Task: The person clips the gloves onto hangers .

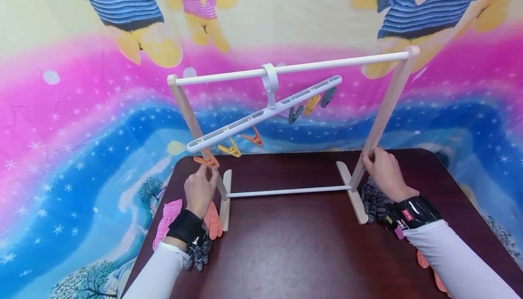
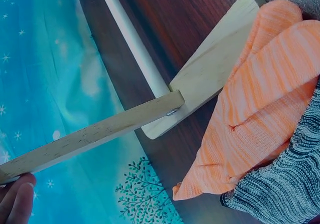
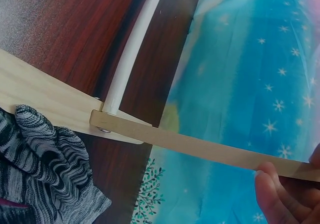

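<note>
A wooden drying rack with white crossbars point(image 1: 335, 64) stands on the table. My left hand point(image 1: 200, 190) holds its left post point(image 2: 95, 134) partway up, just below an orange clip point(image 1: 208, 161). My right hand point(image 1: 384, 174) grips the right post point(image 3: 210, 150) at its lower part, thumb and fingers on either side. From the top bar a white clip hanger point(image 1: 271, 110) hangs by its ring, turned at an angle. Several clips dangle from it, among them a yellow clip point(image 1: 312, 104) and a dark grey clip point(image 1: 295, 115).
By the left foot lie a pink glove point(image 1: 166, 219), an orange glove point(image 2: 265, 94) and a black-and-white striped glove point(image 2: 285, 174). Another striped glove point(image 3: 55, 164) lies beside the right foot, and orange fabric point(image 1: 438, 281) shows under my right sleeve. A printed curtain point(image 1: 102, 154) hangs behind the dark table point(image 1: 282, 244).
</note>
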{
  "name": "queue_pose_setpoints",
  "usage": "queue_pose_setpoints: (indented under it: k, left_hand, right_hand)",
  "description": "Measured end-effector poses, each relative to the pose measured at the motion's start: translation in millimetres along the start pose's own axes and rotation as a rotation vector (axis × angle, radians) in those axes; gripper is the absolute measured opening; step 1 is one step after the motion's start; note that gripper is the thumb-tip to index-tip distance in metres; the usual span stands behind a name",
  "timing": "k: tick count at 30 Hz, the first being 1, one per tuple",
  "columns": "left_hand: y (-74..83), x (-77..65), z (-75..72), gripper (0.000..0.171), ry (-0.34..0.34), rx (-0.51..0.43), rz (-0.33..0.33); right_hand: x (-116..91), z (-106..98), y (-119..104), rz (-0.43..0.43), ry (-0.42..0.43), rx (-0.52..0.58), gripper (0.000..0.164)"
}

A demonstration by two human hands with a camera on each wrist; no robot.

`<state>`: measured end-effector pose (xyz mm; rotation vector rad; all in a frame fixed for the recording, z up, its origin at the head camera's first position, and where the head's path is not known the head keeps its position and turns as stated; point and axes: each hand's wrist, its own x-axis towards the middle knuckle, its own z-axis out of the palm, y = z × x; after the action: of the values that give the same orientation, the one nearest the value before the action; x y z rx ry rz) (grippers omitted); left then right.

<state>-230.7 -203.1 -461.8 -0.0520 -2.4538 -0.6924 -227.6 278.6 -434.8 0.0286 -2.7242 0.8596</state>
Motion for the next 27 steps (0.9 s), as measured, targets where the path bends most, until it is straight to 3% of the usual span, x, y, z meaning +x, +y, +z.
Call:
queue_pose_setpoints:
  k: [16,27]
  left_hand:
    - [-2.1,1.1,-3.6,0.011,0.008,0.005,0.060]
    - [-4.0,0.0,-7.3,0.015,-0.071,-0.032,0.024]
  right_hand:
    - [2,-4,-2,0.017,-0.055,0.002,0.036]
    - [-1,-9,2,-0.012,-0.075,0.036,0.034]
